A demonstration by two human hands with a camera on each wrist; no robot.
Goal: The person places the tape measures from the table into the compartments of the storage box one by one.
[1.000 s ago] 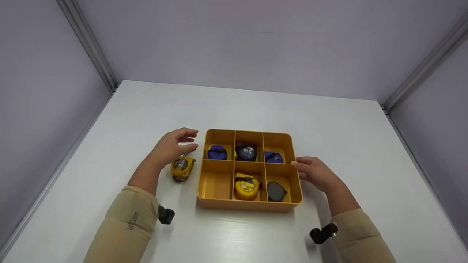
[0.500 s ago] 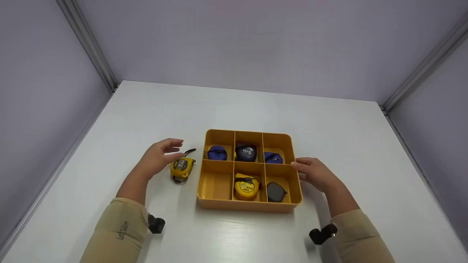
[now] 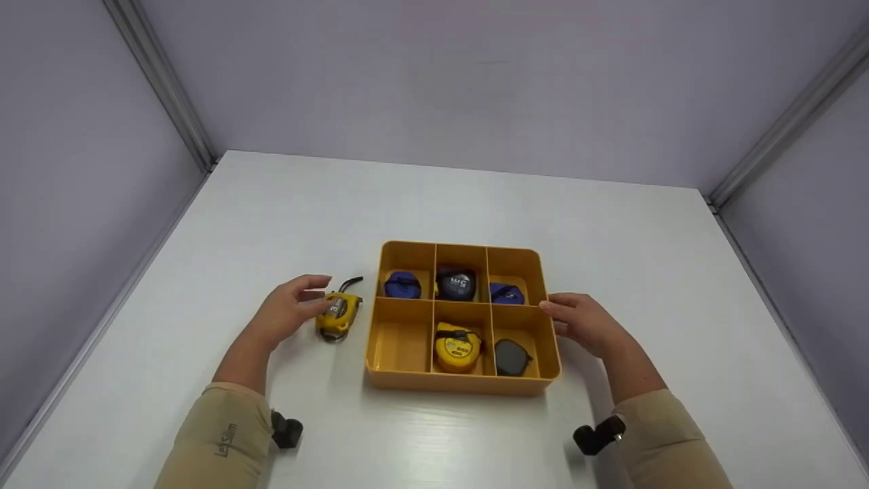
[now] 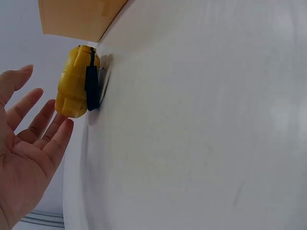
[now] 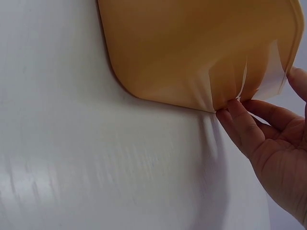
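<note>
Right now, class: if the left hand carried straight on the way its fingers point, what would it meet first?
Most likely the yellow tape measure on the table; the left hand has its fingertips already almost touching it.

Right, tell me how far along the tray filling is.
Done: five of the six compartments of the orange tray hold tape measures. In hand: the left hand is at the yellow tape measure on the table beside the tray, fingers open and just touching it, no grasp yet; the right hand steadies the tray's right wall. Left: the near-left compartment is empty.
</note>
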